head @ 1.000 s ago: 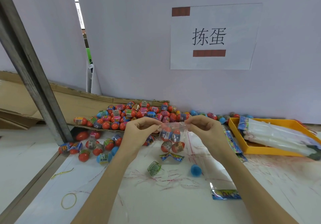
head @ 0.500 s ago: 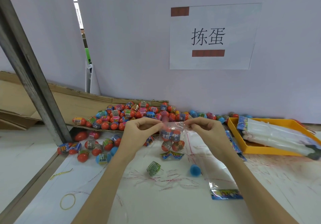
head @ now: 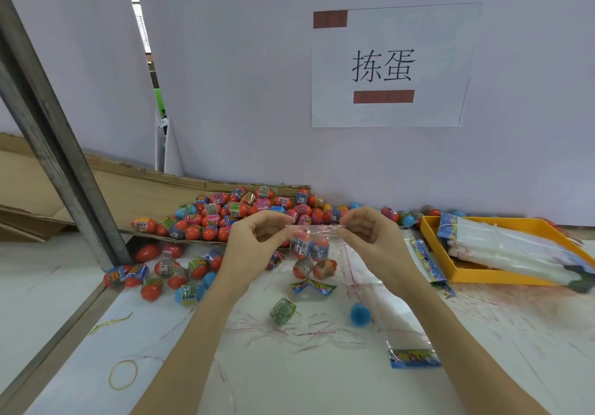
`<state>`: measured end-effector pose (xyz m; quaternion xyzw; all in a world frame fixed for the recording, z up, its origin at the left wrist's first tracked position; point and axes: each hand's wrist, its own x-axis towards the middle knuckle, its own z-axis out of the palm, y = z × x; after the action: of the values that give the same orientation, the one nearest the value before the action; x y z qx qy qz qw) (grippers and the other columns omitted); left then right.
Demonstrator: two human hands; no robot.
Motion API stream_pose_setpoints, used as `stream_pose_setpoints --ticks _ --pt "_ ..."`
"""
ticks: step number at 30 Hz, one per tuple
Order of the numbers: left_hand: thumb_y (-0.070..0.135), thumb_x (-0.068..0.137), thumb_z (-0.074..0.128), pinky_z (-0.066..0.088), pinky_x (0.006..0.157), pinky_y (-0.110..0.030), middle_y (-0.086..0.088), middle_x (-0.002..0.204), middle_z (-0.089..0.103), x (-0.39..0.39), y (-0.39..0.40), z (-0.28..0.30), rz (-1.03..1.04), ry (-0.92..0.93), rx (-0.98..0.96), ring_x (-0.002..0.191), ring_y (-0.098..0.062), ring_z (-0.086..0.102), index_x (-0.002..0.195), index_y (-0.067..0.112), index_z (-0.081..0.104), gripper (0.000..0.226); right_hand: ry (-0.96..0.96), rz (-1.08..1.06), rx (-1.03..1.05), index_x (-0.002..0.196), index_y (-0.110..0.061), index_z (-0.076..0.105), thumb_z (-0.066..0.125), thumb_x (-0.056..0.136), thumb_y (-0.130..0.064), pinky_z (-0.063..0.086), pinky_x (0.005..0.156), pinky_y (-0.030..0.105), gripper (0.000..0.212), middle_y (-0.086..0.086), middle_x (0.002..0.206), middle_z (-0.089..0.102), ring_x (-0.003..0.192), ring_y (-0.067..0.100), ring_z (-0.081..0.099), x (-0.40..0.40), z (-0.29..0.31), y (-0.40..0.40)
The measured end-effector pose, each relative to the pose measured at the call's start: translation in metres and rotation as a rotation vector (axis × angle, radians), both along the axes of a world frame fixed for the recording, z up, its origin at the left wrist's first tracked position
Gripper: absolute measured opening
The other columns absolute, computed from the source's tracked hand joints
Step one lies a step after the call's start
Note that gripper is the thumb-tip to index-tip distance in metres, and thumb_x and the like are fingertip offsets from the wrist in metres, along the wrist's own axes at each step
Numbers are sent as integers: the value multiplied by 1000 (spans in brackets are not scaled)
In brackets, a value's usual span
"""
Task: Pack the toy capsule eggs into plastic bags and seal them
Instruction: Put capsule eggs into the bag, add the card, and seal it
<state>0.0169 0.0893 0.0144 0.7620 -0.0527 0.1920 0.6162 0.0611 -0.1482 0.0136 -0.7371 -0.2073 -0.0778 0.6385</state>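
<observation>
Left hand (head: pixel 257 247) and right hand (head: pixel 373 237) each pinch the top edge of a clear bag (head: pixel 314 253) holding eggs (head: pixel 309 266), raised above the tabletop (head: pixel 289 376).

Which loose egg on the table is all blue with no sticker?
The blue egg lying alone under the right hand, beside the green-wrapped egg. The other loose eggs wear printed wrappers.

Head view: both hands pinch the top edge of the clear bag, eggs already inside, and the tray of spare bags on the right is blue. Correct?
Not quite. The tray is yellow-orange, not blue, as the head view shows. The rest holds: the left hand and right hand both pinch the top edge of the clear bag, with eggs already inside, and the tray sits on the right holding spare bags.
</observation>
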Motion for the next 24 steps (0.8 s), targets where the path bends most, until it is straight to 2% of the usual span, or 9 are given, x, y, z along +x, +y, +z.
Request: stream_pose_setpoints --ticks 5,8,10,12,14,17,19,23,24 --pt "0 98 67 55 88 -21 2 104 68 -3 -4 3 -91 3 171 95 -9 64 124 27 72 38 9 34 19 107 -23 72 76 91 -7 58 85 20 23 -8 100 77 96 13 74 -3 1 5" --pt "23 96 75 54 84 -16 12 111 69 -6 -15 2 -97 -22 265 101 -3 65 119 29 74 24 11 109 40 111 -23 73 76 92 -8 60 89 24 25 -5 104 78 99 14 74 -7 6 7" --pt "29 91 80 57 76 -18 13 99 75 -6 -22 1 -96 9 214 92 -5 71 108 30 79 16 5 151 66 115 -23 73 76 93 -11 59 90 25 26 -2 107 78 102 17 74 -10 8 11" --pt "27 90 82 58 74 -20 11 93 78 -6 -25 1 -53 28 94 88 -6 73 96 33 81 8 19 141 98 120 -24 72 75 94 -18 59 92 26 27 -2 110 78 105 17 74 -12 9 13" --pt "28 89 82 60 81 -27 8 94 79 -5 -26 0 36 64 -95 93 -10 74 95 32 81 7 67 99 104 120 -26 73 73 96 -25 59 92 24 24 -6 111 78 106 13 73 -11 9 12" --pt "31 86 84 60 91 -42 -1 100 80 -5 -25 1 106 155 -375 97 -22 73 101 21 82 18 179 90 36 113 -26 77 70 97 -32 60 88 23 18 -8 105 79 101 10 74 -9 7 8" --pt "30 87 83 60 90 -41 -2 101 79 -4 -23 3 106 214 -433 95 -21 72 103 19 80 20 253 102 62 107 -20 79 71 96 -30 61 82 24 17 -2 99 80 95 14 76 -9 5 10" --pt "20 95 75 56 65 -26 3 84 72 -2 -18 6 -20 268 -399 78 -12 68 110 13 76 17 348 96 188 103 -13 79 71 95 -27 59 78 21 18 4 98 80 90 16 76 -10 7 13" --pt "21 94 76 54 63 -24 5 80 70 -2 -16 5 -42 267 -388 75 -10 67 107 11 76 16 374 114 212 105 -12 78 70 95 -26 60 79 22 19 5 100 80 92 16 76 -10 7 13"
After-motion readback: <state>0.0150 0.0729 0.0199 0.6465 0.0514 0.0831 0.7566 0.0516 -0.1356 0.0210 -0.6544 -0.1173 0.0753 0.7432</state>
